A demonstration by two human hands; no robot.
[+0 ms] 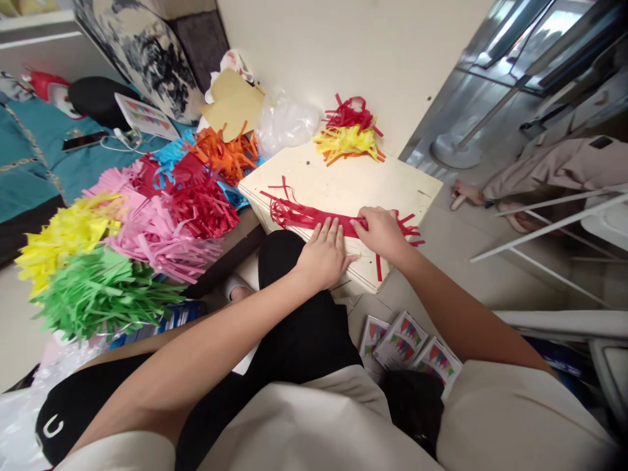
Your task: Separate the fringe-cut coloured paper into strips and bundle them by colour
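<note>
A red fringed paper strip (305,214) lies lengthwise across a small cream-topped table (392,180), its cut fringes spread at both ends. My left hand (322,254) rests flat on the strip's near edge, with the fingers stretched out. Toward the strip's right end, my right hand (383,233) is closed on the paper, thumb pressed along its top; some of its fingers are hidden. One loose red strip (379,267) hangs near the front corner. At the table's back edge sit red fringed paper (350,112) and yellow fringed paper (347,142).
To the left is a heap of fringed paper: green (103,288), pink (164,239), yellow (73,232) and orange (228,154). A clear plastic bag (287,121) lies behind the table. Several picture packets (401,340) are on the floor. Another person's leg (559,163) shows at right.
</note>
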